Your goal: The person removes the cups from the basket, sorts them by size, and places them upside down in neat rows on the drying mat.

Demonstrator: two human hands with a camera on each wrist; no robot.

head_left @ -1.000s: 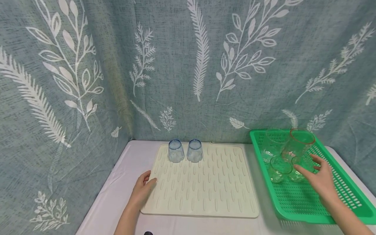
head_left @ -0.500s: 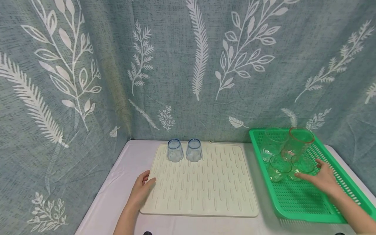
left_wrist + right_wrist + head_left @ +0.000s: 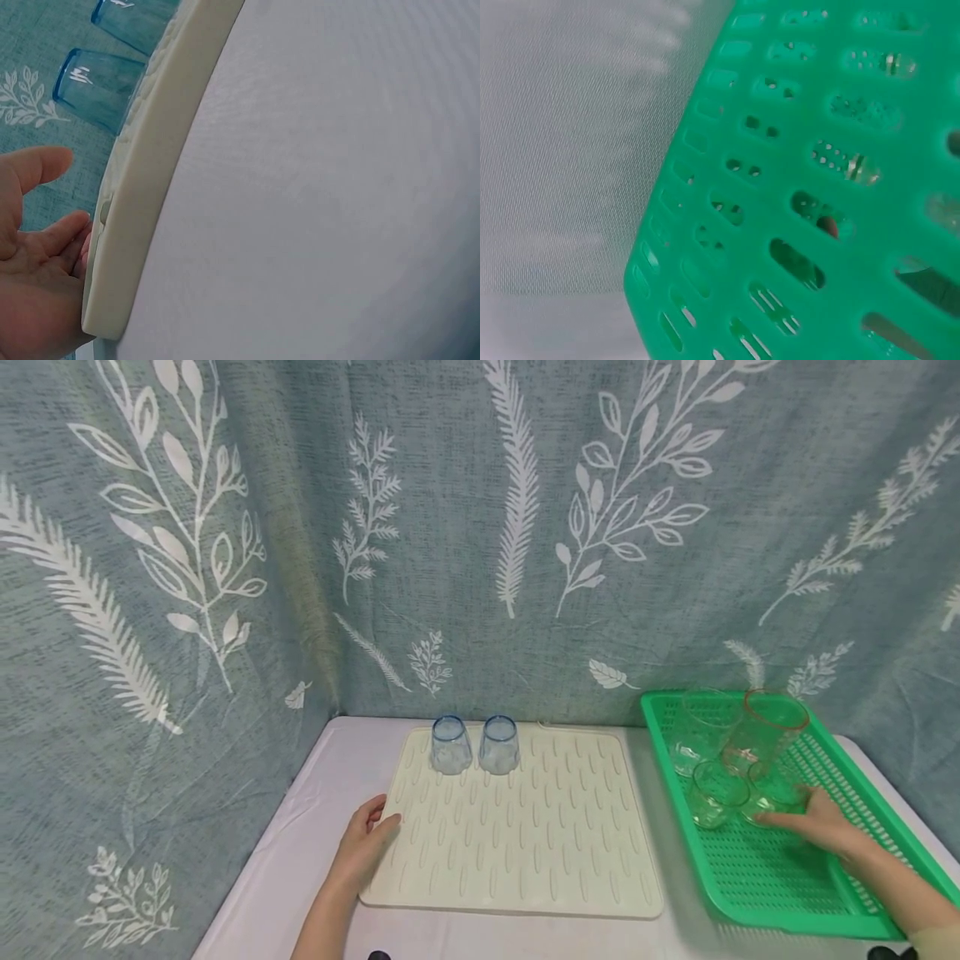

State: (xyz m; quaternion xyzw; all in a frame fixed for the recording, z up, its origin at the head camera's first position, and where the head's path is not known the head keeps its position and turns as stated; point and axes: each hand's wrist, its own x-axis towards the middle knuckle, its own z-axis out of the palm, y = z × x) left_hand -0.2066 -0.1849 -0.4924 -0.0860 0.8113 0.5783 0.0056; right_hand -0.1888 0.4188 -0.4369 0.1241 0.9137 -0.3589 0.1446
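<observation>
In the head view my right hand is low inside the green basket, thumb and fingers around a clear drinking glass. A second small glass stands just left of it. The basket's wall hides most of that hand in the right wrist view. My left hand lies by the left edge of a cream draining mat, fingers loosely bent and holding nothing. On the back of the mat two blue-rimmed glasses stand side by side.
Behind the small glasses in the basket are a tall clear glass vessel and one with a red rim. A white cloth covers the table. A patterned blue-green curtain hangs along the back and sides.
My right hand has lowered into the basket and closed in around the front right glass. The left hand has stayed at the mat's edge.
</observation>
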